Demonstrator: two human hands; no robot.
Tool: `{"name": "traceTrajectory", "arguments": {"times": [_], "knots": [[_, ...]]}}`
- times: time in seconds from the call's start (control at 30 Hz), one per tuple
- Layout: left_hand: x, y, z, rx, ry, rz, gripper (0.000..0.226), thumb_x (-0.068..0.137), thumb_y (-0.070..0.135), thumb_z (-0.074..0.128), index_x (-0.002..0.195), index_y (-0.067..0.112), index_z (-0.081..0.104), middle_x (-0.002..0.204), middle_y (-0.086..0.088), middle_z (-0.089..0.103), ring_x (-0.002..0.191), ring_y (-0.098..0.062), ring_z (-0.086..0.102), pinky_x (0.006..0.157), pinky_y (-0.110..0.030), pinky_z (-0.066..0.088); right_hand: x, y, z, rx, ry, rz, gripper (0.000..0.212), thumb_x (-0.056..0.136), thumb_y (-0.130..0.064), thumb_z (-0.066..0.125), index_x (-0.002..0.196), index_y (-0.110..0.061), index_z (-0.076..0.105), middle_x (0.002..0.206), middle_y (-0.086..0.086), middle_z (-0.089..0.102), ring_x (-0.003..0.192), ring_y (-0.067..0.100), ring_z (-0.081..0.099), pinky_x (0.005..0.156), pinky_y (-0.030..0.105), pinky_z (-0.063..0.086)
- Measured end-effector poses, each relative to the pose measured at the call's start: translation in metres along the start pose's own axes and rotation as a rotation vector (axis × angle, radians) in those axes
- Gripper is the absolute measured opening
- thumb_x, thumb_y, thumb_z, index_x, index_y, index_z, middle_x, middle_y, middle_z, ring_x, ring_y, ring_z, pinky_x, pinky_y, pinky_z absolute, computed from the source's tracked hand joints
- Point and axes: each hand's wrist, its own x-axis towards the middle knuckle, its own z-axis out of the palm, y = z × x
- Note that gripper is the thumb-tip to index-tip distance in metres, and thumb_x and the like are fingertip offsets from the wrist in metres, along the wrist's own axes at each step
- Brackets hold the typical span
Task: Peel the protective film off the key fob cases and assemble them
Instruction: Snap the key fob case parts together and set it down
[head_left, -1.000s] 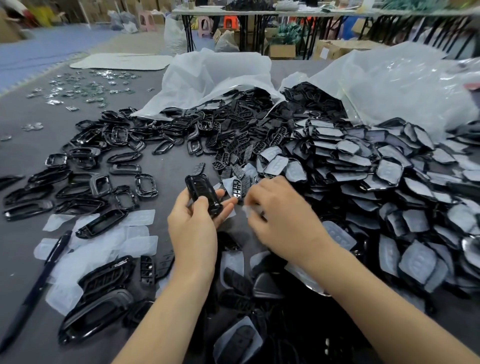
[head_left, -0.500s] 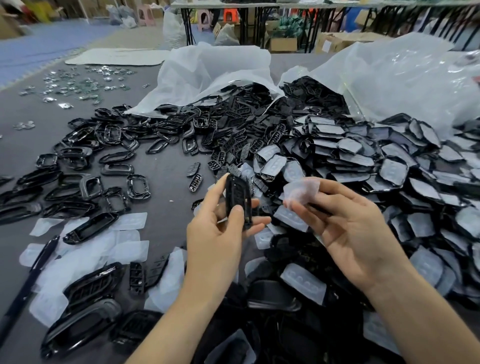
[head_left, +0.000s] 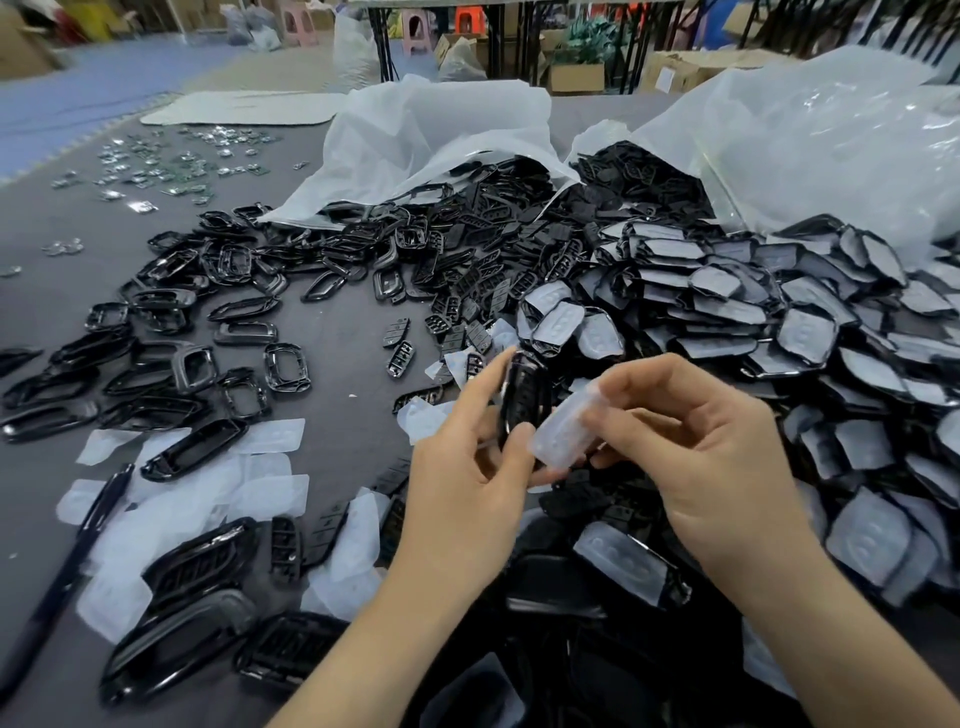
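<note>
Now gripping the key fob case (head_left: 522, 395) edge-on in the left hand (head_left: 467, 493), above the counter (head_left: 337, 335); pinching the peeled film (head_left: 563, 434) in the right hand (head_left: 701, 467), just beside it. Risk: film clinging back by static, or the slick case slipping into the unpeeled pile (head_left: 753, 312).

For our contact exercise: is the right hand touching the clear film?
Touching. The head view shows the right hand pinching the film between thumb and fingers, beside the case in the left hand.
</note>
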Motion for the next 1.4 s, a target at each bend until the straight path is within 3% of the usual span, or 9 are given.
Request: {"name": "traceTrajectory", "arguments": {"times": [0.07, 0.2, 0.3, 0.43, 0.57, 0.77, 0.97, 1.1, 1.4], "knots": [[-0.003, -0.001, 0.002, 0.099, -0.029, 0.050, 0.048, 0.095, 0.017, 0.060, 0.132, 0.045, 0.047, 0.088, -0.026, 0.062, 0.074, -0.036, 0.066, 0.065, -0.027, 0.059, -0.002, 0.003, 0.002, -0.110, 0.030, -0.072, 0.018, 0.077, -0.007, 0.072, 0.074, -0.024, 0.067, 0.071, -0.006, 0.071, 0.060, 0.003, 0.064, 0.057, 0.012, 0.050], [-0.005, -0.001, 0.004, 0.282, -0.026, 0.181, 0.044, 0.094, 0.042, 0.054, 0.136, 0.037, 0.046, 0.064, -0.005, 0.061, 0.053, -0.007, 0.061, 0.051, -0.012, 0.047, -0.005, 0.008, 0.004, -0.310, 0.083, -0.160, 0.022, 0.079, -0.008, 0.074, 0.077, -0.028, 0.065, 0.073, -0.012, 0.070, 0.067, 0.003, 0.067, 0.063, 0.009, 0.049], [-0.006, -0.003, 0.005, 0.327, -0.010, 0.190, 0.039, 0.093, 0.050, 0.048, 0.131, 0.046, 0.043, 0.066, -0.005, 0.065, 0.054, -0.015, 0.063, 0.051, -0.028, 0.051, -0.005, 0.010, 0.004, -0.373, 0.116, -0.209, 0.022, 0.080, -0.008, 0.075, 0.078, -0.028, 0.066, 0.077, -0.011, 0.068, 0.071, 0.006, 0.066, 0.065, 0.013, 0.049], [-0.006, -0.001, 0.008, 0.332, -0.036, 0.309, 0.037, 0.093, 0.036, 0.051, 0.130, 0.033, 0.048, 0.075, 0.004, 0.069, 0.061, 0.014, 0.060, 0.057, -0.001, 0.040, -0.004, 0.010, 0.005, -0.385, 0.136, -0.270, 0.020, 0.078, -0.010, 0.075, 0.077, -0.027, 0.065, 0.082, -0.008, 0.064, 0.075, 0.012, 0.064, 0.066, 0.016, 0.049], [-0.007, 0.000, 0.008, 0.334, -0.075, 0.364, 0.045, 0.090, 0.013, 0.054, 0.133, 0.024, 0.046, 0.073, 0.028, 0.061, 0.071, 0.027, 0.055, 0.063, 0.006, 0.037, -0.003, 0.011, 0.002, -0.360, 0.148, -0.232, 0.021, 0.076, -0.012, 0.074, 0.079, -0.031, 0.064, 0.079, -0.007, 0.067, 0.073, 0.013, 0.064, 0.066, 0.024, 0.053], [-0.005, 0.002, 0.006, 0.327, -0.130, 0.331, 0.043, 0.093, 0.012, 0.052, 0.130, 0.034, 0.047, 0.095, 0.039, 0.059, 0.085, 0.018, 0.062, 0.071, -0.001, 0.043, 0.000, 0.010, -0.003, -0.197, 0.101, -0.140, 0.032, 0.074, -0.005, 0.078, 0.076, -0.031, 0.059, 0.071, -0.006, 0.064, 0.063, 0.004, 0.058, 0.060, 0.014, 0.049], [-0.005, -0.002, 0.005, 0.346, -0.165, 0.285, 0.049, 0.093, 0.009, 0.051, 0.132, 0.039, 0.045, 0.100, 0.013, 0.069, 0.085, 0.005, 0.068, 0.072, -0.018, 0.055, 0.005, 0.008, -0.009, -0.110, 0.038, 0.006, 0.028, 0.069, -0.012, 0.077, 0.076, -0.034, 0.062, 0.066, -0.007, 0.059, 0.061, 0.008, 0.054, 0.060, 0.021, 0.050], [-0.008, 0.002, 0.008, 0.031, -0.252, 0.072, 0.047, 0.094, 0.006, 0.051, 0.126, 0.039, 0.055, 0.094, -0.010, 0.072, 0.080, -0.023, 0.073, 0.076, -0.029, 0.059, 0.008, 0.007, -0.013, 0.070, -0.036, 0.176, 0.024, 0.065, -0.009, 0.075, 0.077, -0.028, 0.067, 0.071, -0.005, 0.062, 0.065, 0.011, 0.057, 0.058, 0.018, 0.050], [-0.005, 0.014, 0.005, -0.422, -0.403, -0.271, 0.033, 0.088, 0.008, 0.056, 0.113, 0.028, 0.063, 0.095, -0.005, 0.072, 0.073, -0.026, 0.072, 0.068, -0.025, 0.057, 0.007, 0.005, -0.013, 0.160, -0.065, 0.311, 0.028, 0.074, 0.006, 0.063, 0.070, -0.022, 0.068, 0.066, 0.001, 0.062, 0.052, 0.015, 0.058, 0.038, 0.024, 0.045]]}}
